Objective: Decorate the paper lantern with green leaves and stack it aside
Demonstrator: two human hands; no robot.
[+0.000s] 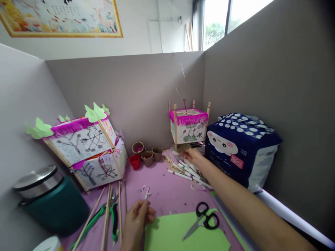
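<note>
My left hand (138,219) is at the bottom centre, its thumb and fingers pinched on a thin white strip (146,192) that curls up above them. Beside it on the right lies a green paper sheet (172,233), with black-handled scissors (204,221) resting on its upper right part. My right hand (192,155) reaches far forward to the foot of a small paper lantern (190,130) with a magenta fringe. Its fingertips are at a pale, blurred item, and whether they grip it cannot be made out. White markers (180,174) and thin sticks lie just below that hand.
Large paper lanterns (89,150) and a teal container (54,202) stand at the left. Green-handled pliers (114,216) and wooden sticks (106,216) lie near my left hand. Small pots (147,158) stand at the back; a dark blue package (235,150) is at the right.
</note>
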